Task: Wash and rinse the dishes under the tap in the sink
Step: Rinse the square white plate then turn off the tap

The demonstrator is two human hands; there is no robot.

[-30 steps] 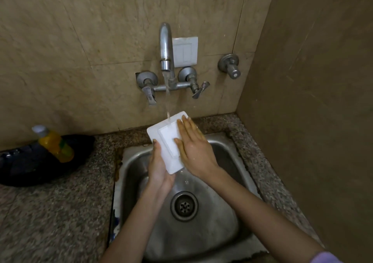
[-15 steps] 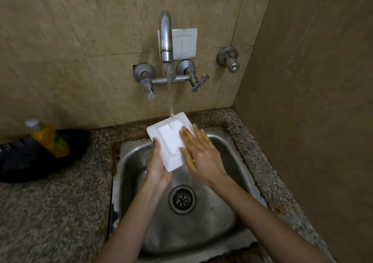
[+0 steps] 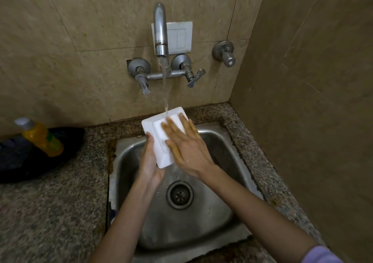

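A white rectangular dish (image 3: pixel 159 133), underside up, is held tilted over the steel sink (image 3: pixel 220 141) under the running tap (image 3: pixel 160 32). Water falls onto its far end. My left hand (image 3: pixel 150 159) grips the dish's near-left edge from below. My right hand (image 3: pixel 185 143) lies flat on the dish with fingers spread, covering its right half. The drain (image 3: pixel 179 195) is directly below my wrists.
A yellow dish-soap bottle (image 3: pixel 41 137) lies in a dark bowl (image 3: pixel 66 139) on the speckled granite counter (image 3: pixel 50 212) at the left. A tiled wall stands close on the right. Two tap handles and a separate valve (image 3: pixel 225 53) stick out of the back wall.
My right hand slid back from the dish's far end, then forward over it to the left. The left hand kept its grip; the camera view shifted slightly.
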